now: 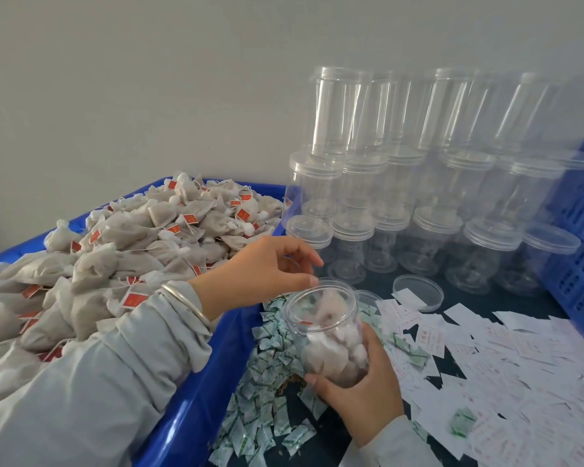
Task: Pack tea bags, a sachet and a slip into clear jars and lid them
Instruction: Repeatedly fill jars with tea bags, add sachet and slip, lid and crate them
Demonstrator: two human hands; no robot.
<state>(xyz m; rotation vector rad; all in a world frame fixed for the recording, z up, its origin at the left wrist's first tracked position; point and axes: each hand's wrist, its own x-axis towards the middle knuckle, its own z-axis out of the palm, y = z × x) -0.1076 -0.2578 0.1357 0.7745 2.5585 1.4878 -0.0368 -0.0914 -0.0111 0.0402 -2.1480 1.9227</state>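
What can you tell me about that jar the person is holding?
The jar is clear plastic, round, with a wide open mouth and no lid. It is tilted, mouth up and toward the left hand, whose fingertips hover at the rim. The right hand grips its lower part. Inside lie several pale tea bags, filling about the lower half. It is held above scattered green-and-white sachets.

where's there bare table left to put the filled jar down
Bare dark table shows between the loose lid, the stacked empty jars and the slips. Elsewhere it is crowded: sachets by the blue bin, slips to the right.
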